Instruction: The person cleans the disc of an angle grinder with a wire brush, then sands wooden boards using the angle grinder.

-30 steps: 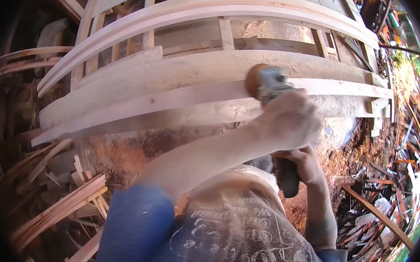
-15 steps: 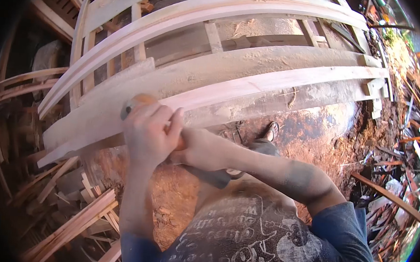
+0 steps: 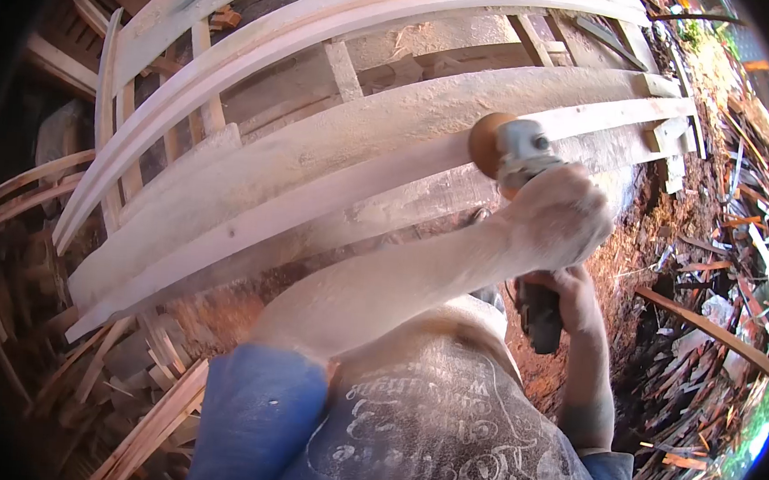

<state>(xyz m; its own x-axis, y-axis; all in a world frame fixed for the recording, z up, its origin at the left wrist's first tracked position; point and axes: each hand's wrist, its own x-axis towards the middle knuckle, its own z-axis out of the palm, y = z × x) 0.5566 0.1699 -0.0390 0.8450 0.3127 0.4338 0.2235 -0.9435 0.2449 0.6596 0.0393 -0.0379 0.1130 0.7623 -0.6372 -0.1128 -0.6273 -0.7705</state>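
Observation:
An angle grinder [image 3: 524, 150] with a round brown sanding disc [image 3: 491, 143] is in both my hands. My left hand [image 3: 564, 217] is wrapped round the front of it, just behind the metal head. Lower down, my right hand [image 3: 577, 296] is closed on the dark rear of its body [image 3: 539, 318]. The disc overlaps the upper edge of a long, pale, slightly curved plank [image 3: 344, 184], toward its right end. Fine dust coats my left hand and forearm.
Behind the plank lies a wide dusty board [image 3: 394, 107], and past it a curved wooden rail [image 3: 320, 13] with crosspieces. Wood strips [image 3: 153, 420] are piled at lower left. Scraps and offcuts [image 3: 707, 352] cover the ground at right, with one long stick [image 3: 708, 336] across them.
Both hands have carried the grinder from the left part of the plank to near its right end. My left arm now reaches across my body, and the view has shifted slightly.

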